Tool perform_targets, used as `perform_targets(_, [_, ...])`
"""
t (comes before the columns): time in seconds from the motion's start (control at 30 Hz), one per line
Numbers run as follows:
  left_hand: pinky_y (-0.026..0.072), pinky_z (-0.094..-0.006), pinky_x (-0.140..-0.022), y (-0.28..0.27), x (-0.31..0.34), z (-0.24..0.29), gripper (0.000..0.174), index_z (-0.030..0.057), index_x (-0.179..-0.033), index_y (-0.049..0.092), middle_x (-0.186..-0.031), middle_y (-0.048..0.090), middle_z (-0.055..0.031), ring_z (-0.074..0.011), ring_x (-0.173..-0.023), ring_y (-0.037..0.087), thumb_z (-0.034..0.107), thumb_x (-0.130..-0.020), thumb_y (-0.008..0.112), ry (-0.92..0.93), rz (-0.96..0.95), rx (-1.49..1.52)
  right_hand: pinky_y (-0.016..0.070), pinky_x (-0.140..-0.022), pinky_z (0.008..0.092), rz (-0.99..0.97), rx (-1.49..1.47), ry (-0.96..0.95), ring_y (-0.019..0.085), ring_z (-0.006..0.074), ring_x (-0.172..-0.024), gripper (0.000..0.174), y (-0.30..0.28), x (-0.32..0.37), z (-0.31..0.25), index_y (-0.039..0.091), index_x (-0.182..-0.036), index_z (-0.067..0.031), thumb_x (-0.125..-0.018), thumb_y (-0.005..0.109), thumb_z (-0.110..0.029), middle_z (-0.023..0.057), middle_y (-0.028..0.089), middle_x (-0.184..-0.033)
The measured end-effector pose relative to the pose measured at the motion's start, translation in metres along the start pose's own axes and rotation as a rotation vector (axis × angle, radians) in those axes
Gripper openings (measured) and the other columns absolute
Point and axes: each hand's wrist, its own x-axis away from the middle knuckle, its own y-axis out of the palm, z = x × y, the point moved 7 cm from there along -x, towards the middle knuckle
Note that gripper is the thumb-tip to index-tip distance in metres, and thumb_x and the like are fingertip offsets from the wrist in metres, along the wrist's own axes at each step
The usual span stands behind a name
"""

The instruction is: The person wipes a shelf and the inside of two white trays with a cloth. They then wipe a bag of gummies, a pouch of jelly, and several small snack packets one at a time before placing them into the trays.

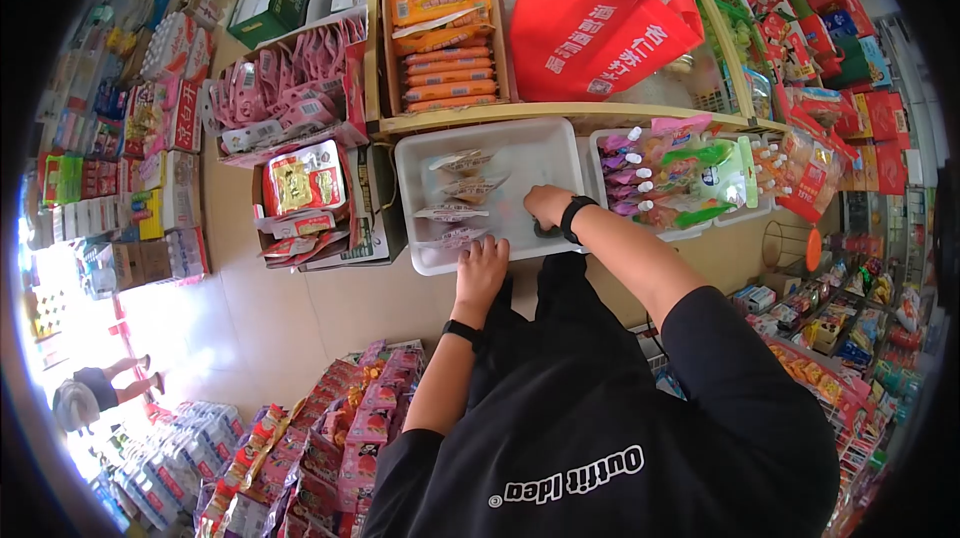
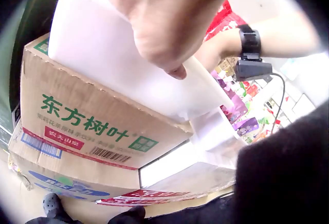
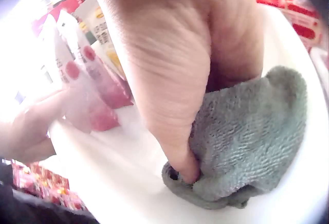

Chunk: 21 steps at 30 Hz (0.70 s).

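A white plastic bin [image 1: 540,153] sits on a low shelf, with a few flat snack packets [image 1: 460,193] in its left half. My left hand [image 1: 482,258] grips the bin's near rim, fingers hooked over it. From the left wrist, that hand [image 2: 164,28] lies on the bin's outer wall [image 2: 97,44], the thumb underneath. My right hand [image 1: 547,206] is inside the bin at its right side. It clutches a grey-green cloth [image 3: 252,136] and presses it onto the white bin floor [image 3: 128,183]. The cloth [image 1: 545,231] barely shows below the hand in the head view.
A brown cardboard box [image 2: 77,126] with green print supports the bin. Right of it, another white bin holds drink pouches [image 1: 680,178]. Above are a box of orange packets [image 1: 445,38] and a red bag [image 1: 600,28]. Snack boxes [image 1: 305,188] stand left; packets [image 1: 350,418] crowd the floor.
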Motion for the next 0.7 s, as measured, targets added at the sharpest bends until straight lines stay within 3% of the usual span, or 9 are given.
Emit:
perform_targets(0.13, [0.0467,-0.0322,-0.057,-0.010,-0.002,0.000,0.007,0.0147,-0.081,0.048,-0.079,0.053,-0.0012,-0.0183,-0.073,0.058,0.017,-0.081,0.055,0.007,0.068,-0.035,0.0519,-0.085,0.0410,-0.125,-0.209,0.112,0.065,0.0338,-0.099,0.032,-0.004,0.011,0.003,0.071,-0.098,-0.0030,-0.070,0.065,-0.017,0.0205,0.067,-0.105])
perform_targets(0.2, [0.0465,-0.0322,-0.057,-0.011,-0.003,0.000,0.007,0.0147,-0.081,0.049,-0.079,0.053,-0.0012,-0.0183,-0.073,0.058,0.017,-0.081,0.055,0.002,0.071,-0.032,0.0504,-0.086,0.0409,-0.062,-0.246,0.088,0.063,0.0335,-0.101,0.034,0.008,0.009,0.009,0.071,-0.100,-0.0041,-0.070,0.064,-0.019,0.0194,0.068,-0.105])
perform_targets(0.27, [0.0464,-0.0323,-0.057,-0.010,-0.003,0.000,0.006,0.0148,-0.081,0.049,-0.079,0.053,-0.0011,-0.0183,-0.074,0.058,0.017,-0.081,0.055,0.000,0.071,-0.028,0.0494,-0.087,0.0389,-0.015,-0.603,-0.079,0.063,0.0326,-0.101,0.033,0.006,0.017,-0.001,0.071,-0.102,-0.0053,-0.071,0.065,-0.018,0.0172,0.068,-0.105])
perform_targets(0.4, [0.0463,-0.0325,-0.057,-0.008,-0.001,0.000,0.006,0.0147,-0.082,0.050,-0.080,0.053,-0.0010,-0.0186,-0.074,0.058,0.017,-0.081,0.055,0.004,0.057,-0.034,0.0495,-0.084,0.0388,0.163,-0.613,-0.240,0.064,0.0317,-0.097,0.026,-0.005,0.057,-0.010,0.070,-0.102,-0.0117,-0.077,0.064,-0.016,0.0132,0.069,-0.100])
perform_targets(0.5, [0.0471,-0.0328,-0.058,-0.009,-0.003,0.000,0.006,0.0144,-0.082,0.050,-0.080,0.054,-0.0011,-0.0185,-0.076,0.059,0.017,-0.081,0.055,-0.004,0.046,-0.022,0.0501,-0.083,0.0390,-0.025,-0.706,-0.343,0.064,0.0325,-0.092,0.025,-0.003,0.116,-0.021,0.070,-0.101,-0.0133,-0.077,0.066,-0.009,0.0130,0.069,-0.096])
perform_targets(0.53, [0.0478,-0.0328,-0.060,-0.009,-0.003,0.000,0.006,0.0142,-0.081,0.050,-0.080,0.054,-0.0012,-0.0185,-0.077,0.060,0.016,-0.081,0.055,-0.015,0.043,-0.005,0.0499,-0.083,0.0395,0.013,-0.603,-0.276,0.063,0.0324,-0.092,0.023,0.000,0.132,-0.021,0.070,-0.099,-0.0108,-0.076,0.066,-0.008,0.0128,0.067,-0.095])
perform_targets(0.6, [0.0490,-0.0336,-0.061,-0.005,-0.001,-0.001,0.009,0.0135,-0.084,0.051,-0.082,0.055,-0.0018,-0.0193,-0.078,0.060,0.018,-0.079,0.057,-0.015,0.042,0.019,0.0497,-0.083,0.0401,0.312,-0.454,-0.128,0.062,0.0329,-0.093,0.025,-0.007,0.161,-0.006,0.068,-0.101,-0.0087,-0.076,0.066,-0.006,0.0132,0.065,-0.097])
perform_targets(0.63, [0.0503,-0.0345,-0.062,-0.002,-0.001,-0.001,0.013,0.0128,-0.086,0.052,-0.083,0.056,-0.0024,-0.0201,-0.079,0.061,0.019,-0.078,0.059,-0.019,0.036,0.039,0.0497,-0.083,0.0401,0.306,-0.448,-0.127,0.062,0.0329,-0.093,0.025,-0.011,0.164,-0.002,0.068,-0.101,-0.0087,-0.076,0.066,-0.006,0.0132,0.065,-0.097])
perform_targets(0.7, [0.0507,-0.0345,-0.062,0.007,-0.001,-0.002,0.016,0.0126,-0.087,0.052,-0.084,0.057,-0.0024,-0.0201,-0.079,0.062,0.020,-0.076,0.062,-0.044,-0.014,0.069,0.0495,-0.083,0.0398,0.727,-0.602,-0.062,0.060,0.0334,-0.096,0.029,-0.043,0.184,0.017,0.065,-0.104,-0.0066,-0.076,0.066,-0.005,0.0138,0.063,-0.099])
